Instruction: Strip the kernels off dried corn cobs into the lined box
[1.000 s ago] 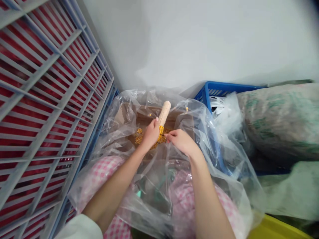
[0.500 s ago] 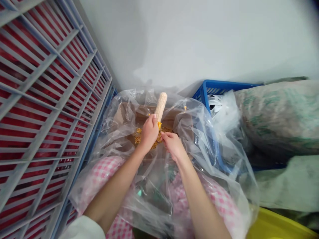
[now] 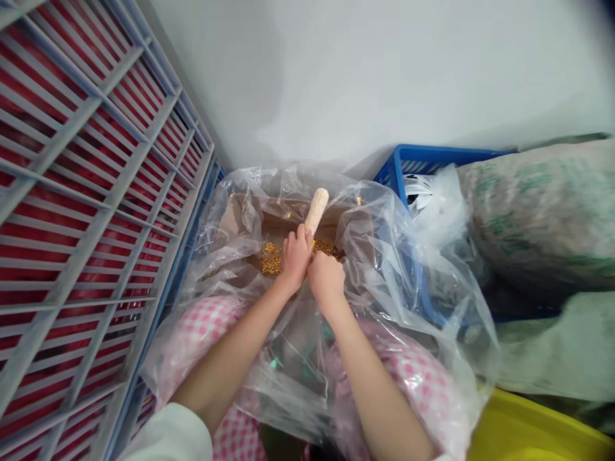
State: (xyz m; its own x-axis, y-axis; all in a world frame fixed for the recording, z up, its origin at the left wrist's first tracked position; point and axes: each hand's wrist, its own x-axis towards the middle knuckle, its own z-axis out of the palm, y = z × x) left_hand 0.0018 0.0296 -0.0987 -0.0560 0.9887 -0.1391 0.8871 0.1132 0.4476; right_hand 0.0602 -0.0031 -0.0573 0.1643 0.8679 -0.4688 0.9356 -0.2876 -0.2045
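Note:
My left hand [image 3: 295, 256] is wrapped round a corn cob [image 3: 318, 209] whose stripped, pale upper part points up and to the right. A few yellow kernels show on the cob between my hands. My right hand [image 3: 326, 276] is closed at the cob's lower end, right beside my left hand; its fingertips are hidden. Below lie loose corn kernels [image 3: 271, 264] at the bottom of a cardboard box [image 3: 235, 221] lined with a clear plastic sheet [image 3: 379, 256].
A tall slatted crate [image 3: 108, 205] with red behind its bars stands on the left. To the right, a blue basket [image 3: 401, 166] holds a white plastic bag [image 3: 442, 198] and a full woven sack [image 3: 548, 218]. A yellow tub [image 3: 533, 429] sits at the lower right.
My right hand has moved up and left against my left hand and curled closed. The cob has tilted further right and shows less of its length. The view has shifted slightly.

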